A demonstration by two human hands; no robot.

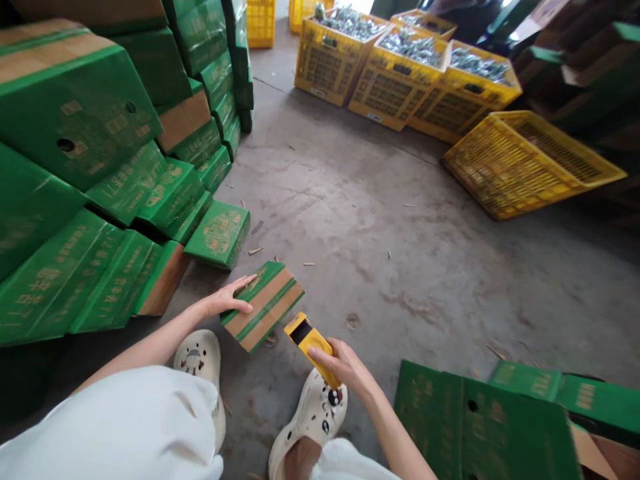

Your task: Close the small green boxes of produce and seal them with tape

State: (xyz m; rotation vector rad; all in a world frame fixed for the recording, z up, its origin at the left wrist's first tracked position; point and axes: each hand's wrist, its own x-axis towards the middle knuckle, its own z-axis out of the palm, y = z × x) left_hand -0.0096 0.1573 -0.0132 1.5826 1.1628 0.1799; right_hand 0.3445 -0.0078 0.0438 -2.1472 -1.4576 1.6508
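A small green cardboard box (267,303) with brown bands is tilted towards me above the floor in front of my feet. My left hand (233,298) grips its left end, thumb on the banded face and fingers along the green side. My right hand (340,360) is closed around a yellow handheld tool (313,343) with a dark window near its front end. The tool's tip points at the box's lower right corner, with a small gap between them. What the tool's inside holds cannot be made out.
Stacked green boxes (75,133) rise on the left, with a flat green box (219,233) beside them. Filled yellow crates (390,83) stand at the back, and a tilted yellow crate (530,163) lies to the right. Green cartons (480,420) are at lower right. Scraps dot the concrete floor (350,213).
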